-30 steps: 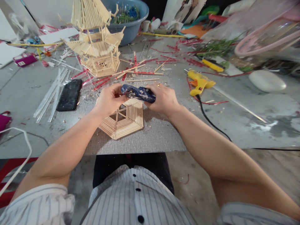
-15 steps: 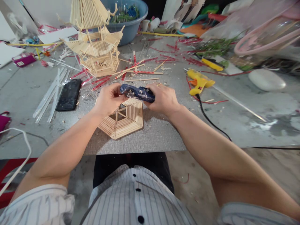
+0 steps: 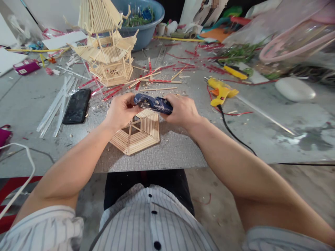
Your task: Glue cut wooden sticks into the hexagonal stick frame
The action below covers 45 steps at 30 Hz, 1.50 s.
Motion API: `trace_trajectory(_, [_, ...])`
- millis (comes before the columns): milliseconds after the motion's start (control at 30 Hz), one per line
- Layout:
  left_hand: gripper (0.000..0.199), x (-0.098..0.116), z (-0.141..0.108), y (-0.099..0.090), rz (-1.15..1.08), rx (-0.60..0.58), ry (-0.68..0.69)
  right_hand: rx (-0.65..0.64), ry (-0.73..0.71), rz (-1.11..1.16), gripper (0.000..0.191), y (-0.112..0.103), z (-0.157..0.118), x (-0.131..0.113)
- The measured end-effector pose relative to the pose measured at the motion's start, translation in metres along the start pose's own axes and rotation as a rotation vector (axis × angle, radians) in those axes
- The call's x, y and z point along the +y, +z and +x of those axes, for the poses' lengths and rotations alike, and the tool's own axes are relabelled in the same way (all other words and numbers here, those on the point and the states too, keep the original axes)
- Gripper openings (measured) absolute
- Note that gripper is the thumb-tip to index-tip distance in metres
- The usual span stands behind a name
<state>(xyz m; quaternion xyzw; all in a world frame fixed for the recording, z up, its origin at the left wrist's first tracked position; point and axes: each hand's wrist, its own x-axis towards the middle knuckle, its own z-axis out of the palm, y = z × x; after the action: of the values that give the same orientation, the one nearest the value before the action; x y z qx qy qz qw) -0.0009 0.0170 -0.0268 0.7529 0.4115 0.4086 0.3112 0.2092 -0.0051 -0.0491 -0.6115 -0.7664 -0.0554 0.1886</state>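
A dark blue hand tool (image 3: pixel 153 104) is held over a six-sided panel of thin wooden sticks (image 3: pixel 142 136), which lies flat near the table's front edge. My right hand (image 3: pixel 181 109) is wrapped round the tool's right end. At the tool's left end, the fingers of my left hand (image 3: pixel 121 111) are pinched together; whether they grip the tool or a small piece at it is hidden. Both hands cover the panel's far edge. Behind them stands a tiered stick pagoda (image 3: pixel 111 48), with loose sticks (image 3: pixel 157 81) beside its base.
A black phone (image 3: pixel 76 106) and clear glue sticks (image 3: pixel 59 104) lie left. To the right are a yellow glue gun (image 3: pixel 221 91) with its cord, a white oval object (image 3: pixel 295 89) and a yellow cutter (image 3: pixel 236 72). A blue basin (image 3: pixel 142 33) stands behind the pagoda.
Both hands and the blue tool stay almost in place. The things on the right side appear shifted very slightly left in the view.
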Motion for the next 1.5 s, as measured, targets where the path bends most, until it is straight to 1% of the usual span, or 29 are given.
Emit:
trace_trajectory(233, [0.016,0.01,-0.001,-0.002,-0.063,-0.004,0.005,-0.002,0.071,-0.06,0.03,0.0,-0.001,-0.004])
trace_trajectory(367, [0.016,0.01,0.001,-0.004,-0.069,-0.035,-0.041,0.006,0.077,-0.003,0.03,0.002,0.0,-0.002])
trace_trajectory(500, [0.009,0.011,0.0,-0.005,-0.073,-0.069,-0.09,0.047,0.062,0.112,0.04,0.004,0.003,0.01])
trace_trajectory(600, [0.01,0.013,-0.001,-0.004,-0.054,-0.066,-0.082,0.082,0.041,0.154,0.049,0.004,0.005,0.017])
trace_trajectory(700, [0.01,0.01,-0.001,-0.004,-0.03,-0.074,-0.067,0.072,0.018,0.146,0.053,0.005,0.005,0.016])
trace_trajectory(767, [0.012,0.006,0.0,-0.003,-0.028,-0.076,-0.046,0.058,-0.01,0.132,0.053,0.005,0.006,0.013])
trace_trajectory(867, [0.021,0.001,0.0,-0.003,-0.021,-0.063,-0.015,0.04,-0.041,0.12,0.052,0.004,0.005,0.008])
trace_trajectory(933, [0.027,0.0,0.0,-0.003,-0.005,-0.043,0.012,0.025,-0.045,0.114,0.053,0.002,0.005,0.006])
trace_trajectory(1033, [0.03,0.001,0.0,-0.002,0.022,-0.025,0.034,0.002,-0.036,0.09,0.054,0.0,0.004,0.004])
trace_trajectory(1133, [0.028,0.002,0.0,-0.003,0.034,-0.039,0.021,-0.002,-0.042,0.072,0.053,0.0,0.003,0.005])
trace_trajectory(1333, [0.019,0.002,0.0,-0.003,0.049,-0.036,-0.003,0.038,-0.047,0.044,0.05,0.006,0.003,0.007])
trace_trajectory(1500, [0.016,0.003,0.0,-0.003,0.037,-0.041,-0.015,0.02,-0.037,0.03,0.049,0.006,0.003,0.006])
